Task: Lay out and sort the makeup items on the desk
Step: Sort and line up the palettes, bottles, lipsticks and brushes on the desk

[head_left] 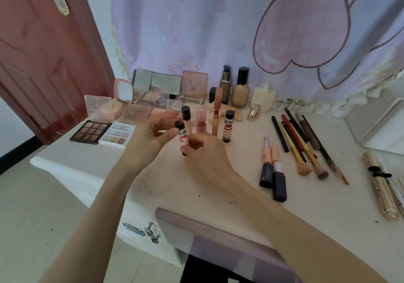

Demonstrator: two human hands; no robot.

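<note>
I see a pale surface [153, 186] running under a lilac curtain [240, 20] printed with hearts, beside a red-brown door [43, 53]. Along the back left stand opened compacts and palettes, among them a mirrored case [157, 81]; in front of these lie a dark eyeshadow palette [89, 131] and, touching its right edge, a white eyeshadow palette [119, 133]. Two foundation bottles [240, 90] stand upright near the curtain. At right, brushes and pencils [301, 142] lie side by side, with gold tubes [380, 184] at the far right edge. Two lipsticks [273, 173] lie near the centre right. A row of lip tubes stands upright mid-surface, including a red-labelled tube [229, 127] with a black cap. Both of my hands meet above the surface, in front of that row. My left hand [150, 136] pinches the black cap of a small red-and-white lip tube [183, 133], fingers curled on it. My right hand [203, 153] holds the tube's lower end, fingers clamped round it. The tube is tilted, lifted off the surface.
</note>
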